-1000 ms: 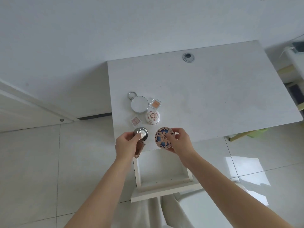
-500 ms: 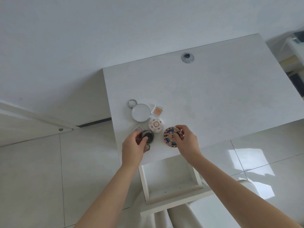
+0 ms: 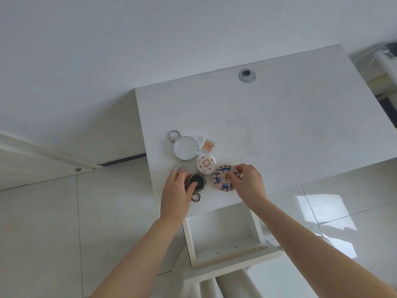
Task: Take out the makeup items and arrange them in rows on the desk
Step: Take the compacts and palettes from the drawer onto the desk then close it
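Note:
Several makeup items lie near the front left corner of the white desk [image 3: 268,130]. My left hand [image 3: 175,188] holds a round dark mirror compact [image 3: 196,181] with a key ring, resting on the desk. My right hand [image 3: 248,181] pinches a round compact with a blue flower pattern [image 3: 223,179], which lies flat beside it. Behind them sit a white patterned round compact [image 3: 206,164], a large round mirror with a ring [image 3: 185,147], a small square orange eyeshadow [image 3: 207,145] and a small pink square palette [image 3: 181,168], partly hidden by my left hand.
An open white drawer [image 3: 225,237] sticks out under the desk's front edge, below my hands. A metal cable grommet [image 3: 247,75] is set in the desk's back. White furniture stands at the far right [image 3: 386,61]. Glossy floor tiles surround the desk.
Both hands moved forward from the desk's edge and set the dark mirror compact and the blue patterned compact down flat on the desk, in front of the other items.

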